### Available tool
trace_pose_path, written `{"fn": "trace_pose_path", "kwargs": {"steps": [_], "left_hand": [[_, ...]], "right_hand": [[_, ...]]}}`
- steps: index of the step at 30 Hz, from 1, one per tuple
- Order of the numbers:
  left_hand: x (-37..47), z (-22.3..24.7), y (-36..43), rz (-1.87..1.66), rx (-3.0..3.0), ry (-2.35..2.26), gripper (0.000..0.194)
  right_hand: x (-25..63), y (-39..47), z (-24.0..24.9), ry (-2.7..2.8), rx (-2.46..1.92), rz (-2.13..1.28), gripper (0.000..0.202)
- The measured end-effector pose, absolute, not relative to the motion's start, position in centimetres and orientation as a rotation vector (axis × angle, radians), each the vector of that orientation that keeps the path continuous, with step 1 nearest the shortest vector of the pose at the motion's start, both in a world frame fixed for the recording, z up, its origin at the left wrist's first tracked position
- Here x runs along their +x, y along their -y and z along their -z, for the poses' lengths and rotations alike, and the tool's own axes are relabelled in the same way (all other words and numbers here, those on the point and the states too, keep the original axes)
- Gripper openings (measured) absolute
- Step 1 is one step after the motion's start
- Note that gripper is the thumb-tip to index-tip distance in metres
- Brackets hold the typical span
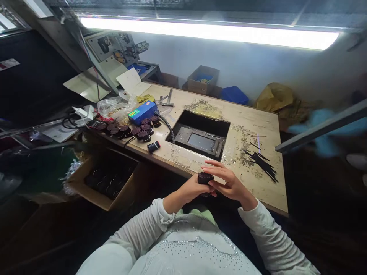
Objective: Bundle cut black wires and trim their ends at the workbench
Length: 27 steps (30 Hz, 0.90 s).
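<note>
Close to my body, at the table's front edge, my left hand (192, 189) is wrapped round a dark cylindrical part (205, 178) with a rough, toothed-looking rim. My right hand (227, 181) touches the part's right side with its thumb and lower fingers, while the upper fingers stretch over and beyond its top. The underside of the part is mostly hidden by my hands. Just past my hands, a rectangular opening in the table holds a dark device with a grey screen (202, 142).
Black strips (264, 166) lie on the wooden table (183, 100) at right. To the left are a blue box (143, 113), several dark round parts (143, 131), a black cylinder (153, 146) and plastic bags. A cardboard box (107, 202) stands below the table's left front edge.
</note>
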<state>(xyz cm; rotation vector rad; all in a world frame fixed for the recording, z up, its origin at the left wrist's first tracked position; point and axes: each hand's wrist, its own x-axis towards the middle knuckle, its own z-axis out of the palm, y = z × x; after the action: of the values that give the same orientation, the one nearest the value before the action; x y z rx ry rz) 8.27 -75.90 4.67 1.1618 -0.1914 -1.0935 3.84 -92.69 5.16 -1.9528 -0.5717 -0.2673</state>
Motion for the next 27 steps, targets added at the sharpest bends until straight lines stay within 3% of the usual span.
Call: {"fn": "trace_pose_path", "kwargs": {"steps": [13,21,27], "left_hand": [[10.7,-4.2,66.9,1.084,1.033,0.015,0.025],[12.7,-5.6,61.4,0.894,1.200,0.126,0.027],[14.2,-4.7,56.2,0.760,1.323,0.266,0.027]], "right_hand": [[9.4,83.6,-5.9,0.772,-1.997,0.151,0.033],[11.9,79.4,-6.5,0.663,-1.853,0.005,0.049],[14.4,74.3,-6.4,0.703,-1.786,-0.092,0.046]]}}
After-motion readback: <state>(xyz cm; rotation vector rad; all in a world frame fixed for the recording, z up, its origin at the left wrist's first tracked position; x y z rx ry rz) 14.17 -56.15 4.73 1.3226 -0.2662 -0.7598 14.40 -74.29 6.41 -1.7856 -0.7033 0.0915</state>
